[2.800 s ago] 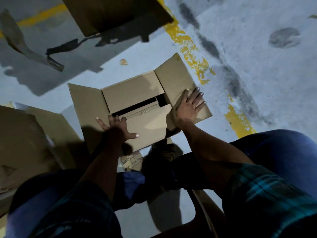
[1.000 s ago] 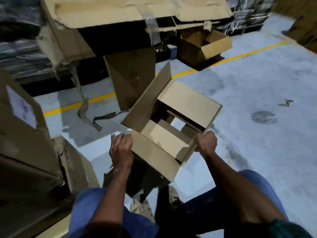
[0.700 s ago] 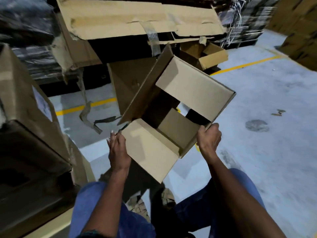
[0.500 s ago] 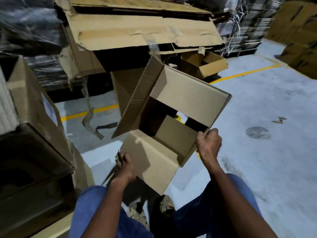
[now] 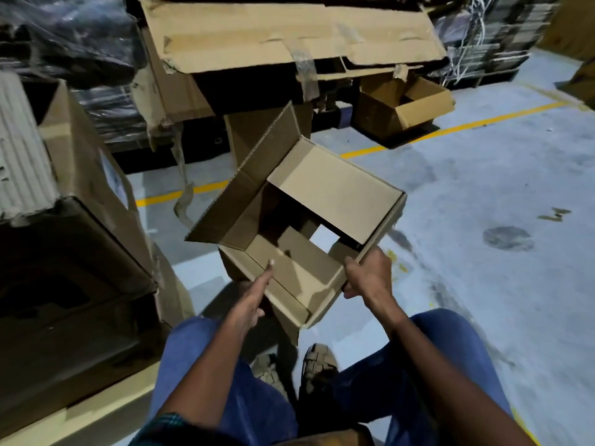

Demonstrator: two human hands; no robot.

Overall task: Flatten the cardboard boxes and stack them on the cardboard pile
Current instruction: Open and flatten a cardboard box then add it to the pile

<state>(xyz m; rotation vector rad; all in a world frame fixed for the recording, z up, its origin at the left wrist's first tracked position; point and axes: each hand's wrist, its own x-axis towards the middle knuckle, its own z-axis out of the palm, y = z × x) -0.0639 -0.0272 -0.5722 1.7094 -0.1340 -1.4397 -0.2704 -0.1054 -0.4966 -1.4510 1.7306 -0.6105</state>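
The right hand (image 5: 368, 275) has its grip clamped on the near right corner of the open cardboard box (image 5: 299, 226), fingers curled round the wall edge, while the left hand (image 5: 254, 294) lies with straight fingers against the near wall, its index finger reaching over the rim and not curled round anything. The box hangs in the air just above the person's knees, tilted, flaps (image 5: 244, 188) spread toward 10 o'clock, and a gap in its bottom shows the floor (image 5: 483, 188) through it; it appears not yet flattened. With only one corner truly gripped, the box could likely swing or twist out of the right hand when the walls are pushed over, and the loose bottom panels might fold the wrong way and jam the collapse. The long flap at 10 o'clock stands close to the hanging sheet (image 5: 264, 130) of the cardboard pile (image 5: 289, 37) and may catch on it. The pile of flattened sheets sits at 12 o'clock, overhanging, with torn tape (image 5: 183, 194) trailing to the floor at 11 o'clock. A second open box (image 5: 402, 104) rests on the floor at 1 o'clock near a yellow line (image 5: 450, 132). A large dark carton (image 5: 74, 252) crowds the left side at 9 o'clock, narrowing the room for the left arm. Sandalled feet (image 5: 318, 365) stand directly below the box, where a dropped box would land.
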